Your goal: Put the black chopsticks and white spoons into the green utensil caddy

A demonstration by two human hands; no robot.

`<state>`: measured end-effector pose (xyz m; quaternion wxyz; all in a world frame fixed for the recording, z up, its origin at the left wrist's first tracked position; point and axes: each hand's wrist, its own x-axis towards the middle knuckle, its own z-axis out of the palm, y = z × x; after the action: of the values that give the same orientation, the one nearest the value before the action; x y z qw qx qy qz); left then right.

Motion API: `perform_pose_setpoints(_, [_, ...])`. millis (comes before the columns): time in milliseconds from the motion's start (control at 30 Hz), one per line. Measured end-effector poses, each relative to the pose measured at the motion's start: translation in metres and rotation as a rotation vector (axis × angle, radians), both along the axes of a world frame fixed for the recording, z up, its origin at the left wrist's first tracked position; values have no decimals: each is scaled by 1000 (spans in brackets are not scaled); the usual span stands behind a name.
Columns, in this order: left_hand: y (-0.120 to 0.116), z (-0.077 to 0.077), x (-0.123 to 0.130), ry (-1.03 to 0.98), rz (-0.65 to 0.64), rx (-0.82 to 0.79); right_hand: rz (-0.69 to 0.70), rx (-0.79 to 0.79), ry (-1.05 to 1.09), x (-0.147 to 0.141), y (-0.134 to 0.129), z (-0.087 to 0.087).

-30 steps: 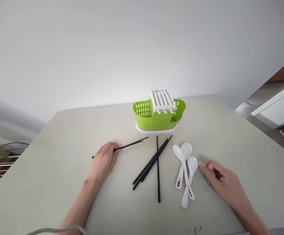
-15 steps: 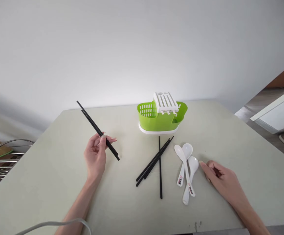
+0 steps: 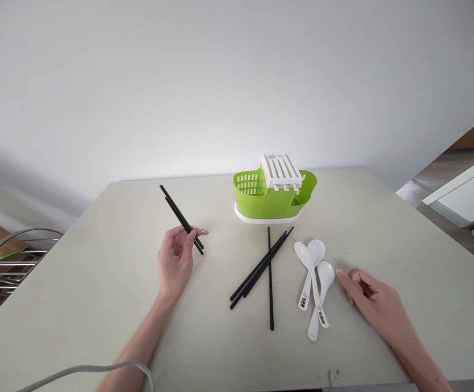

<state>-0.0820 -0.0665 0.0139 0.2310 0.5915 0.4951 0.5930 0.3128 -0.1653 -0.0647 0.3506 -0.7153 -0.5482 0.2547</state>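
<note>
Your left hand (image 3: 175, 261) has lifted the pair of black chopsticks (image 3: 178, 214) that lay under it on the surface (image 3: 204, 343) a second ago; thumb and fingers pinch them, tilted, left of the green basket (image 3: 261, 208). So that pair's picked up; four other chopsticks (image 3: 258, 270) lie crossed in front of the basket. Right hand (image 3: 379, 307) unchanged: loosely curled beside the white spoons (image 3: 313, 276), nothing visible inside, can't tell if fully closed.
</note>
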Motion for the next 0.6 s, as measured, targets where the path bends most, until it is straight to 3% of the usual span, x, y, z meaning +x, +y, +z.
perform_pose_setpoints(200, [1, -6, -2, 127, 63, -133, 3, 0, -21, -1, -1, 1])
perform_pose_setpoints(333, [1, -5, 0, 79, 51, -192, 7, 15, -15, -1, 1, 3])
perform_pose_setpoints(467, [2, -2, 3, -135, -38, -260, -1, 13, 30, -2, 0, 5])
perform_pose_setpoints(600, [3, -4, 6, -432, -256, -402, -1, 47, 98, -12, -6, 12])
